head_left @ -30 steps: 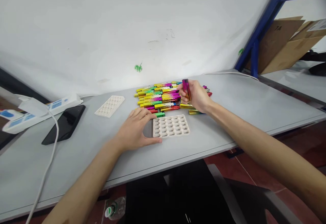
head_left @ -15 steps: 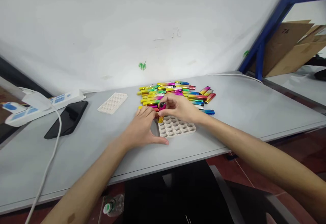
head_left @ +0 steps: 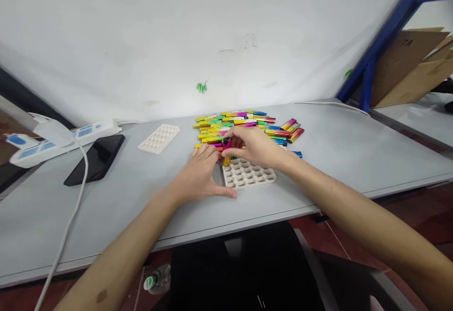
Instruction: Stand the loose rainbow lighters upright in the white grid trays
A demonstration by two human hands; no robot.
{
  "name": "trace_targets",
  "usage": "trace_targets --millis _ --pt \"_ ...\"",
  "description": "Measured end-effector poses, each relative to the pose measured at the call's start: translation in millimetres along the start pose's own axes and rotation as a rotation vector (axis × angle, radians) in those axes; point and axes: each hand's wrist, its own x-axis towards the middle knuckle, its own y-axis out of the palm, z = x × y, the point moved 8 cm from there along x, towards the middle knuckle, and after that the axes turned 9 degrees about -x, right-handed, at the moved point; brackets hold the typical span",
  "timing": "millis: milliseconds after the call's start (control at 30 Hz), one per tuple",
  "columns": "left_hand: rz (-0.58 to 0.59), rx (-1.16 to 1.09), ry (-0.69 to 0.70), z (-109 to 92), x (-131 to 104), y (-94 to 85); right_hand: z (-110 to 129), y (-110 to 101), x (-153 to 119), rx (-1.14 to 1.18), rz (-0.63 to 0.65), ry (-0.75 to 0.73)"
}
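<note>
My right hand (head_left: 253, 147) pinches a shiny pink-and-yellow lighter (head_left: 227, 153) between thumb and fingers. The lighter stands upright, dark end up, at the far left corner of a cream tray (head_left: 249, 174) with rows of holes. Whether its lower end sits inside a hole, I cannot tell. My left hand (head_left: 201, 174) lies at the tray's left side, thumb stretched along the near corner and fingertips close to the lighter. Just behind both hands is a loose pile of metallic, rainbow-coloured lighters (head_left: 212, 130), partly covered by my right hand.
A second cream tray (head_left: 159, 139) lies to the left. Farther left are a black phone (head_left: 95, 160), a white power strip (head_left: 67, 142) and a trailing white cable (head_left: 76, 207). A white wall backs the grey table (head_left: 339, 146). Cardboard boxes (head_left: 406, 65) stand right, beyond a blue frame.
The view has shifted slightly, so the whole scene sits a little farther right. My right hand still holds the lighter at the same tray corner, and my left hand keeps its place.
</note>
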Motion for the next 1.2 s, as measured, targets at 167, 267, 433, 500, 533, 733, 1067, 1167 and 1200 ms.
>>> trace_targets --millis 167,267,433,500,533,733,1067,1167,1200 --pt "0.005 -0.001 -0.007 0 0 0.1 2 4 -2 -0.064 0.041 -0.040" --pt "0.012 -0.002 -0.013 -1 0 0.1 5 6 -5 -0.087 0.058 -0.069" --pt "0.048 0.012 -0.030 -1 -2 -1.9 -8 4 -6 -0.063 0.000 -0.018" --pt "0.064 0.007 -0.038 0 -3 -3.6 -17 7 -7 -0.169 0.000 -0.010" --pt "0.071 0.000 -0.042 1 -4 -4.5 -20 11 -7 -0.222 0.025 -0.017" --pt "0.086 -0.038 -0.059 5 -6 -6.8 -22 20 -7 -0.366 0.133 -0.044" --pt "0.063 -0.049 -0.032 2 -5 -7.8 -25 9 -9 -0.180 -0.023 -0.014" --pt "0.059 -0.052 -0.026 2 -6 -8.5 -37 -13 -9 0.024 -0.241 0.132" --pt "0.060 -0.051 -0.027 2 -6 -8.5 -43 -17 -10 0.140 -0.296 0.180"
